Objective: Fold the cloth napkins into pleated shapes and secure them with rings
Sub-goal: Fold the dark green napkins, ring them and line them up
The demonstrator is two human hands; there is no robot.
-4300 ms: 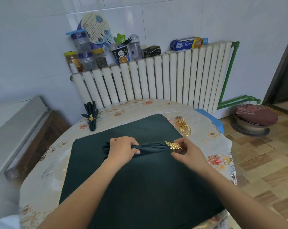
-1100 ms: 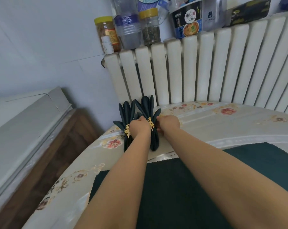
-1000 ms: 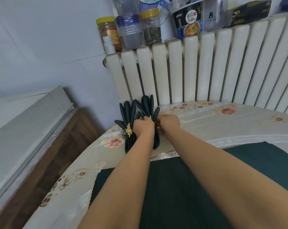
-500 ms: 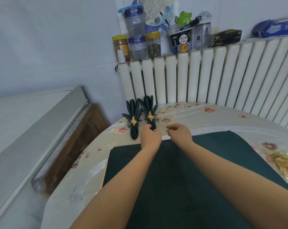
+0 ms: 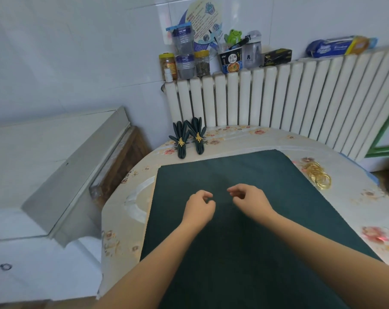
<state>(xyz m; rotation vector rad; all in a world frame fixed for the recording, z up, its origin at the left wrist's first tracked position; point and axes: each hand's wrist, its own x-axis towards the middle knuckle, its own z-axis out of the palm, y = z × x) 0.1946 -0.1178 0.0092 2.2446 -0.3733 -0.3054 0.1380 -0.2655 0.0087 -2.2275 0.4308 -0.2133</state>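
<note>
Both hands hover over the flat dark green cloth with nothing in them. The left hand has its fingers loosely curled inward, thumb near the fingertips; the right hand is likewise relaxed, fingers bent and slightly apart. The two sit close together, a small gap between them, above the middle of the cloth; whether either brushes the fabric cannot be told.

The cloth lies spread on the bench, its long axis running from the person toward the radiator. Beyond the cloth's far left corner, just in front of the radiator, two pleated napkins lie side by side: the left napkin and the right napkin, each cinched by a gold leaf ring, fanned ends pointing toward the radiator and tails toward the cloth. A pile of gold rings lies just off the cloth's far right corner.
</note>
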